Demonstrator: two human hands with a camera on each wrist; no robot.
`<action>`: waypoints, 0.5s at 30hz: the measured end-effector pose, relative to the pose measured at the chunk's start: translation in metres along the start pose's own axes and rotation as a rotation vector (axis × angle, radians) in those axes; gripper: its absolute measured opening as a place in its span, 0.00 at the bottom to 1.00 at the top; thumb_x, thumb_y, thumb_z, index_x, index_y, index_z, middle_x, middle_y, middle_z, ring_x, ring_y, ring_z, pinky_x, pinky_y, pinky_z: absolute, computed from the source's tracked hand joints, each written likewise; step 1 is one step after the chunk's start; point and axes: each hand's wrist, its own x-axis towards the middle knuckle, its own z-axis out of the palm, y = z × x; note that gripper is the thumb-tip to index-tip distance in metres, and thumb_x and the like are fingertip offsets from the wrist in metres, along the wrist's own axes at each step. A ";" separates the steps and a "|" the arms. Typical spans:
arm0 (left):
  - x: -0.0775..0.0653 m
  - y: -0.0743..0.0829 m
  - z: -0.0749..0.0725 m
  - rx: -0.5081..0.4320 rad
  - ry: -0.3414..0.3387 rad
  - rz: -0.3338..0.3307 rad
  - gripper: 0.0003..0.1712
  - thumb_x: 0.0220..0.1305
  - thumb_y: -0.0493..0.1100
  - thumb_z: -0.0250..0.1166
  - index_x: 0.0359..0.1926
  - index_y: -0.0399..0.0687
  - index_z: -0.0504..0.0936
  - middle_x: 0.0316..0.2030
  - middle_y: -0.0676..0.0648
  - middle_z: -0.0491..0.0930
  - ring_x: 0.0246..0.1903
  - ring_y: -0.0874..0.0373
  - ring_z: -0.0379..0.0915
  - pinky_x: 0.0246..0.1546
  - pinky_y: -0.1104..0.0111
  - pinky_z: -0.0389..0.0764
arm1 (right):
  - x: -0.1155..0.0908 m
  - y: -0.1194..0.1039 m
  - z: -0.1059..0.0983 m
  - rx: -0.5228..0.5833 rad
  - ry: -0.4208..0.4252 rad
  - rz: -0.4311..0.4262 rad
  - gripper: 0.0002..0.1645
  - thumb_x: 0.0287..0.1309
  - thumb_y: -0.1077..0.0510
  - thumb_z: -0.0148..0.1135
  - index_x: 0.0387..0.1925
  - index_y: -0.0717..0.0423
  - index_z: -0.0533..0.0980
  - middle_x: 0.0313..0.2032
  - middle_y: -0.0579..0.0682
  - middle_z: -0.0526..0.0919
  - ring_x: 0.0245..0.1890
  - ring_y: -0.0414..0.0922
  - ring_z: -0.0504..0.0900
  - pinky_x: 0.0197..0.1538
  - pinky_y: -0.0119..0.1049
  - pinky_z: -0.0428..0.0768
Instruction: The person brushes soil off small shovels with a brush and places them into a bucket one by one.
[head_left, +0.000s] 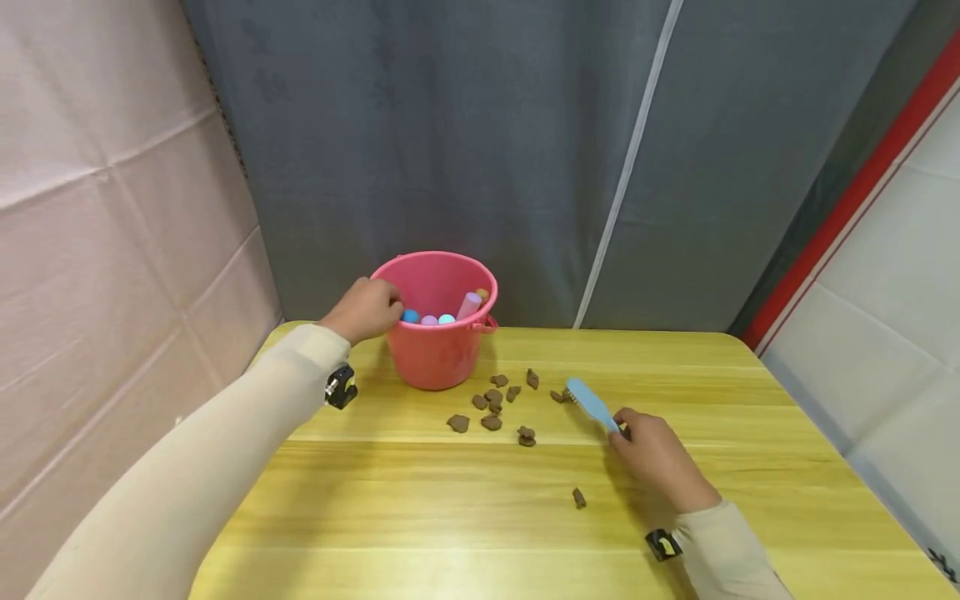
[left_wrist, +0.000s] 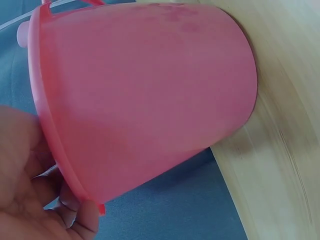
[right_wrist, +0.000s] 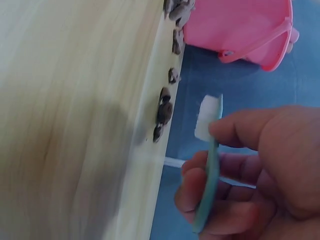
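Observation:
My left hand [head_left: 366,309] grips the rim of a pink bucket [head_left: 435,358] at its left side. In the left wrist view, the fingers of the left hand [left_wrist: 30,185] curl at the bucket's edge [left_wrist: 45,105]. My right hand [head_left: 660,460] holds a light blue brush [head_left: 592,406] by its handle, over the table's right half. White bristles [right_wrist: 206,117] show on the brush in the right wrist view, with thumb and fingers around the handle. Brown crumpled pieces [head_left: 491,422] lie scattered between bucket and brush; a couple sit by the bristles.
Inside the bucket are a blue ball [head_left: 410,316], a lilac cylinder [head_left: 469,305] and other small coloured things. One brown piece [head_left: 579,498] lies nearer the front of the wooden table [head_left: 420,517]. A grey curtain [head_left: 480,150] hangs behind the table.

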 end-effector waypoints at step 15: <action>-0.025 0.004 -0.004 -0.111 0.104 0.060 0.12 0.68 0.39 0.56 0.39 0.39 0.85 0.35 0.45 0.82 0.36 0.50 0.74 0.40 0.58 0.76 | 0.001 0.038 -0.007 -0.053 0.026 0.124 0.11 0.62 0.60 0.55 0.36 0.67 0.76 0.28 0.55 0.79 0.25 0.48 0.72 0.30 0.41 0.71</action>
